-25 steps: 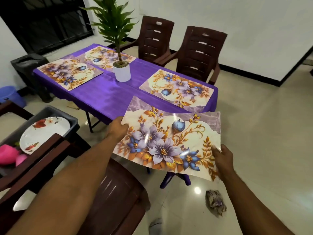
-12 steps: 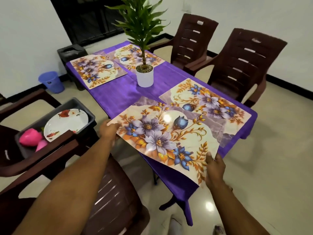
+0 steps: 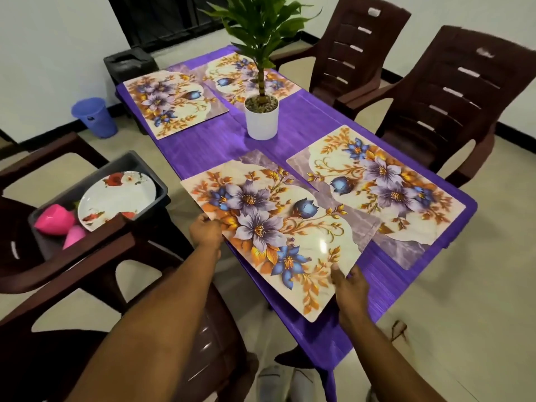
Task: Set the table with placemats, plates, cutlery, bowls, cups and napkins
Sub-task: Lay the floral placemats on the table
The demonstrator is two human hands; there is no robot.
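At the near end of the purple bench [image 3: 203,146], both hands hold the fourth placemat [image 3: 275,227] by its near edge. Left hand [image 3: 206,232] grips the left corner, fingers curled under, thumb on top. Right hand [image 3: 349,285] pinches the near right corner, thumb on the printed face, other fingers hidden beneath. The mat is tilted, its far part over the bench, the near-left part hanging off past the edge, and its right corner overlaps the neighbouring mat [image 3: 377,190] a bit. So not yet laid square; by my read it needs sliding further on and away from its neighbour.

Left of the bench, on a chair seat, a dark tub [image 3: 150,175] w/ a floral plate [image 3: 116,200] and pink cups [image 3: 56,220]. Can't see cutlery, bowls or napkins from here.

Mid-bench stands a potted plant [image 3: 261,117]. Beyond it, two more mats, far-left [image 3: 171,103] and far-right [image 3: 243,76], lying flat.

Progress, as I judge it: 3 mats down, 4th nearly there. Plates, cutlery, bowls, cups, napkins all still to go, so early days.
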